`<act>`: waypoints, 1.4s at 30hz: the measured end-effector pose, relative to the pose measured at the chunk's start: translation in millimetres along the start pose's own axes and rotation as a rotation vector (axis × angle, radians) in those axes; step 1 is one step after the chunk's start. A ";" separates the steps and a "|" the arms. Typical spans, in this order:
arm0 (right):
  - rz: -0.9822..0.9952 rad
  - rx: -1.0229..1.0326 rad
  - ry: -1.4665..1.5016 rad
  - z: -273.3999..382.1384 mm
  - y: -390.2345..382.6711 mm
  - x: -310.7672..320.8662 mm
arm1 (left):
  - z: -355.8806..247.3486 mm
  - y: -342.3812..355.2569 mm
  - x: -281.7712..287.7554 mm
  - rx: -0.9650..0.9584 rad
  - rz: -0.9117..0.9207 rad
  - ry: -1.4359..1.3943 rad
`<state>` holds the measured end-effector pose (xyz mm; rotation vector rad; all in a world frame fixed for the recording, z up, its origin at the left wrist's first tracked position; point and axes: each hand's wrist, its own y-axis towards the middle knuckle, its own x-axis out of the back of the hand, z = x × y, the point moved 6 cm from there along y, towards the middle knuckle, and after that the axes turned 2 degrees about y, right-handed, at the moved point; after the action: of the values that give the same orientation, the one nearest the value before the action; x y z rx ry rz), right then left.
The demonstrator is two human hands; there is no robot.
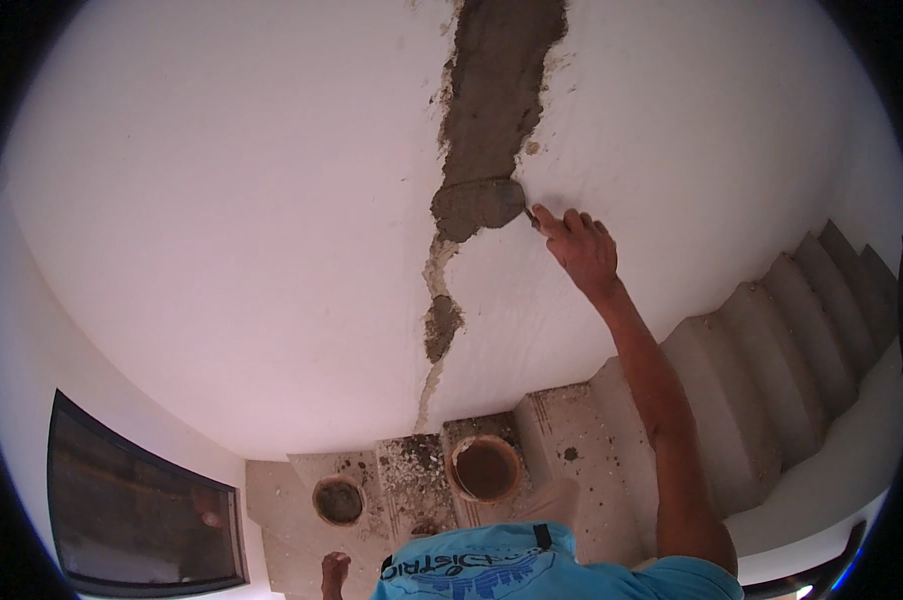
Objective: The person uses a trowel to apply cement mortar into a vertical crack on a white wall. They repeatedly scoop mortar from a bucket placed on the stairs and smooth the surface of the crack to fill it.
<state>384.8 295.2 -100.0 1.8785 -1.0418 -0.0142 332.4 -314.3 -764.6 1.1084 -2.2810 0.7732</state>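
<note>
My right hand (579, 245) is raised to the white wall, its fingers closed round the handle of a trowel (511, 200). The blade lies against a broad strip of wet grey-brown mortar (496, 90) running down from the top of the view. Below the blade the strip narrows to a jagged crack (436, 270) with a darker patch lower down. Down at the lower left is my left hand (335, 572), curled closed and away from the wall. Whether anything is inside its fingers is hidden.
Concrete stairs (731, 380) climb to the right along the wall. On the lower steps stand a round tub of brown liquid (486, 470) and a smaller round container of grey mix (338, 500), with rubble (416, 475) between them. A dark-framed window (141, 500) is at the lower left.
</note>
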 end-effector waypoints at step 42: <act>-0.147 -0.159 -0.109 -184.9 173.2 113.0 | 20.9 16.0 -29.9 0.014 -0.053 -0.475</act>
<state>420.9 323.6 173.7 1.8209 -0.9440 -0.2800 332.3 -303.9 -803.1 1.4803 -2.6144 0.5467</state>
